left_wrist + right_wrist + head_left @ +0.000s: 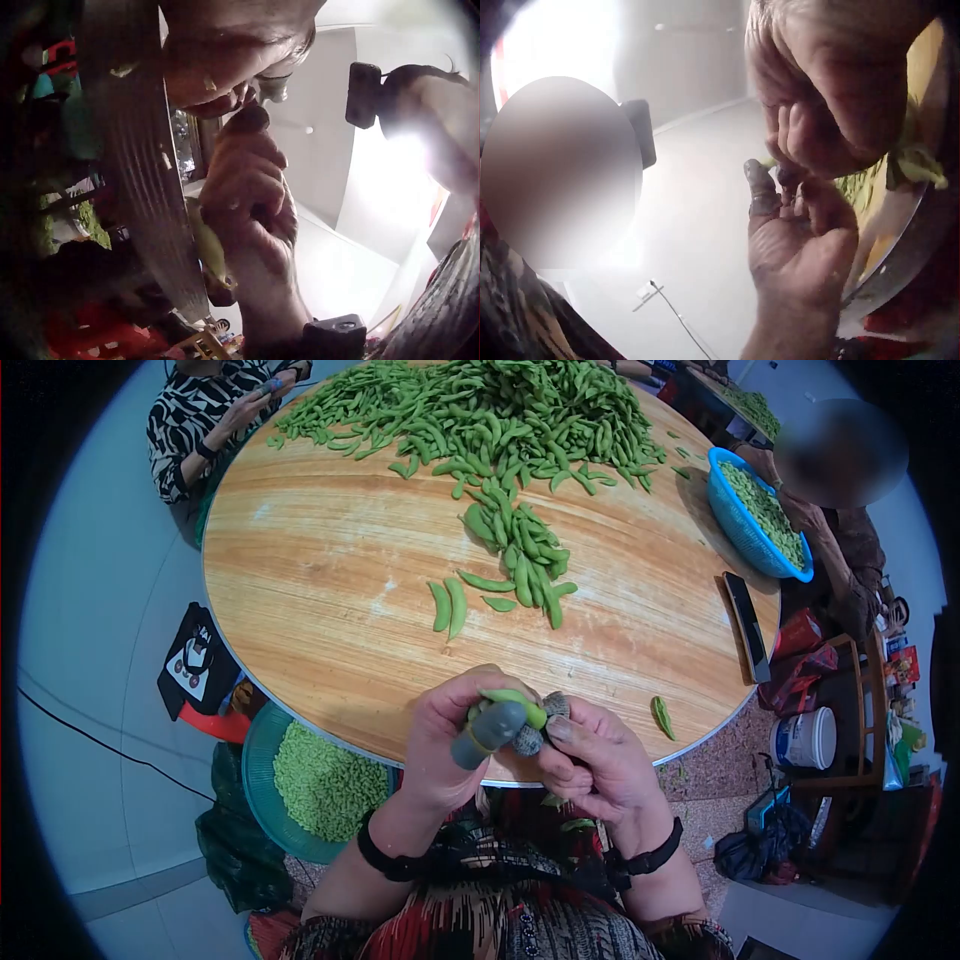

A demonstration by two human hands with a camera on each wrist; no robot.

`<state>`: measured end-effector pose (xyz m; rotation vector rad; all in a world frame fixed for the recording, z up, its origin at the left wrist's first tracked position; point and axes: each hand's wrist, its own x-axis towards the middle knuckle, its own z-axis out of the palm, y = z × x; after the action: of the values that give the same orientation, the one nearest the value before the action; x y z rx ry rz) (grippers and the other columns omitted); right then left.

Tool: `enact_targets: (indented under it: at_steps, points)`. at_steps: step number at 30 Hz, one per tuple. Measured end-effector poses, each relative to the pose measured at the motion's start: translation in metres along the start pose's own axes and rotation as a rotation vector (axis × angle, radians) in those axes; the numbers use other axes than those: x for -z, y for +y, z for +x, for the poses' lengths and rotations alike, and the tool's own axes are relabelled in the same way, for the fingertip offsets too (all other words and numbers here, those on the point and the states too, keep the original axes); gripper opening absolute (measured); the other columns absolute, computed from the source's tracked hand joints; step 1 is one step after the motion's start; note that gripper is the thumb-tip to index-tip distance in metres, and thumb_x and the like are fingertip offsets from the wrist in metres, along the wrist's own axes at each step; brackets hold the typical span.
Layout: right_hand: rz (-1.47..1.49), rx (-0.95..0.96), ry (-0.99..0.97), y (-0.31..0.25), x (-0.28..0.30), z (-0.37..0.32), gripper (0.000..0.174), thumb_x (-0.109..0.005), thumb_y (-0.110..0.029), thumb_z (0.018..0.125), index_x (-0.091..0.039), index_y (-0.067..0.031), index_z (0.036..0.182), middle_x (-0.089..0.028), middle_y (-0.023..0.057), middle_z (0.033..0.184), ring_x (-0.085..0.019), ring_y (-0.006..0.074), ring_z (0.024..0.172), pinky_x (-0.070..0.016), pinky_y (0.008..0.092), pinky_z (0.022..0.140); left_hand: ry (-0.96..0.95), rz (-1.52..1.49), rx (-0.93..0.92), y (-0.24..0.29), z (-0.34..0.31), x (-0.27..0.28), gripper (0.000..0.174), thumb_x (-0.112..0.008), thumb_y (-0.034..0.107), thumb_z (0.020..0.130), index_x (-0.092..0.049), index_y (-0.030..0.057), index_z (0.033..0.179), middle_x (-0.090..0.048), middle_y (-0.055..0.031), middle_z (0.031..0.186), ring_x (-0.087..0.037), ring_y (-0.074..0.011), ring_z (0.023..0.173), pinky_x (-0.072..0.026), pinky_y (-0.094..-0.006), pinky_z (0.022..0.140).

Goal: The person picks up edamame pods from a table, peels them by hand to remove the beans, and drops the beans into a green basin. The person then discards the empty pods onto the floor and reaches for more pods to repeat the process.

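Observation:
Over the near edge of the round wooden table (320,580), my left hand (440,725) grips a green soybean pod (528,708) with curled fingers. A grey cover (503,722) sits on its thumb. My right hand (610,755) pinches the pod's near end between thumb and fingers, with dark covers on some fingertips. In the right wrist view the left hand (802,251) meets the right hand (832,90) at the fingertips. The hands hide most of the pod in both wrist views. Beyond them lies a small cluster of pods (525,550).
A large pod heap (500,415) covers the table's far side. Below the left edge stands a teal basket (258,790) of shelled beans. A phone (745,625) and one pod (662,717) lie at right. Someone there holds a blue basket (740,525); another person (190,430) sits far left.

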<state>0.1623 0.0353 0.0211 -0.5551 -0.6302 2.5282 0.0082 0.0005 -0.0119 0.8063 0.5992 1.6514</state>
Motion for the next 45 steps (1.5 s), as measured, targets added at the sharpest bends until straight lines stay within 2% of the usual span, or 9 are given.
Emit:
enact_targets:
  at_steps: [18,23,25,27,30,33,39,41,45]
  points:
    - [-0.123,0.036,0.09,0.012,-0.004,0.005,0.014,-0.044,-0.013,0.095,-0.051,-0.0022,0.092,-0.05,0.0005,0.066,-0.037,0.0021,0.048,-0.0283,0.0153,0.043,0.122,0.246,0.059,-0.001,-0.009,-0.008,0.014,-0.059,0.012,0.086,-0.057,-0.0015,0.09,-0.056,-0.003,0.076,-0.052,-0.0085,0.061,-0.0397,-0.0179,0.056]
    - [-1.374,0.58,0.484,0.008,-0.011,0.009,0.009,-0.056,-0.007,0.087,-0.058,0.0021,0.085,-0.061,0.0086,0.069,-0.056,0.0124,0.059,-0.0456,0.0246,0.056,0.228,0.524,0.209,0.001,-0.006,0.002,0.023,-0.064,0.005,0.082,-0.057,0.0009,0.104,-0.059,-0.0004,0.079,-0.054,-0.006,0.064,-0.0431,-0.0176,0.057]
    - [-1.436,0.689,0.619,-0.004,-0.017,0.005,0.008,-0.059,-0.005,0.084,-0.059,0.0022,0.088,-0.063,0.0148,0.074,-0.062,0.018,0.062,-0.0476,0.0275,0.057,0.158,0.737,0.069,0.006,-0.002,0.01,0.031,-0.065,0.005,0.081,-0.054,0.0007,0.11,-0.058,-0.0001,0.077,-0.053,-0.0055,0.065,-0.0426,-0.0182,0.058]
    - [-1.58,0.911,0.512,-0.01,-0.026,0.009,0.009,-0.061,-0.007,0.083,-0.057,0.0011,0.086,-0.061,0.0147,0.072,-0.062,0.0253,0.061,-0.0477,0.0305,0.054,0.076,0.947,-0.07,0.011,-0.002,0.006,0.038,-0.065,0.005,0.081,-0.051,0.0004,0.115,-0.057,0.0003,0.076,-0.052,-0.0051,0.066,-0.0421,-0.0188,0.059]
    - [-1.978,0.793,0.279,-0.026,-0.032,0.01,0.011,-0.063,-0.009,0.082,-0.055,-0.0005,0.083,-0.058,0.0147,0.068,-0.059,0.0305,0.06,-0.0467,0.0339,0.052,0.041,0.989,0.149,0.024,-0.003,-0.009,0.051,-0.068,0.005,0.078,-0.043,0.0012,0.122,-0.056,-0.0009,0.076,-0.053,-0.0055,0.071,-0.0419,-0.02,0.064]
    - [-1.734,0.749,0.186,-0.03,-0.024,0.02,0.015,-0.063,-0.012,0.082,-0.054,-0.0012,0.079,-0.054,0.0147,0.064,-0.057,0.0317,0.058,-0.0448,0.0358,0.05,-0.017,0.91,-0.094,0.023,-0.006,0.0,0.058,-0.07,0.004,0.075,-0.039,0.0027,0.124,-0.056,-0.0023,0.077,-0.053,-0.006,0.071,-0.0422,-0.0204,0.067]
    - [-1.273,0.607,0.217,-0.006,-0.004,0.019,0.01,-0.057,-0.009,0.086,-0.056,0.0004,0.084,-0.054,0.0145,0.06,-0.053,0.0271,0.051,-0.0435,0.0299,0.05,-0.314,0.724,-0.305,0.019,0.001,0.008,0.03,-0.063,0.005,0.081,-0.048,-0.0029,0.106,-0.059,-0.0058,0.076,-0.057,-0.0114,0.068,-0.0434,-0.0226,0.057]
    - [-1.057,0.555,0.25,0.005,-0.003,0.019,0.01,-0.056,-0.009,0.086,-0.056,0.0008,0.084,-0.054,0.0144,0.06,-0.053,0.026,0.051,-0.0432,0.0289,0.05,-0.139,-0.201,0.196,0.014,-0.004,0.004,0.019,-0.057,0.008,0.086,-0.051,-0.0011,0.102,-0.059,-0.0067,0.075,-0.054,-0.0073,0.064,-0.0371,-0.0153,0.05]
    - [-1.299,0.753,0.37,0.014,0.002,0.015,0.01,-0.061,-0.009,0.083,-0.057,-0.0002,0.085,-0.056,0.0132,0.063,-0.055,0.0248,0.052,-0.0435,0.0304,0.049,-0.063,-0.375,0.324,0.015,0.001,0.003,0.016,-0.053,0.01,0.088,-0.052,0.0016,0.102,-0.058,-0.0069,0.074,-0.049,-0.0045,0.059,-0.0306,-0.0126,0.046]
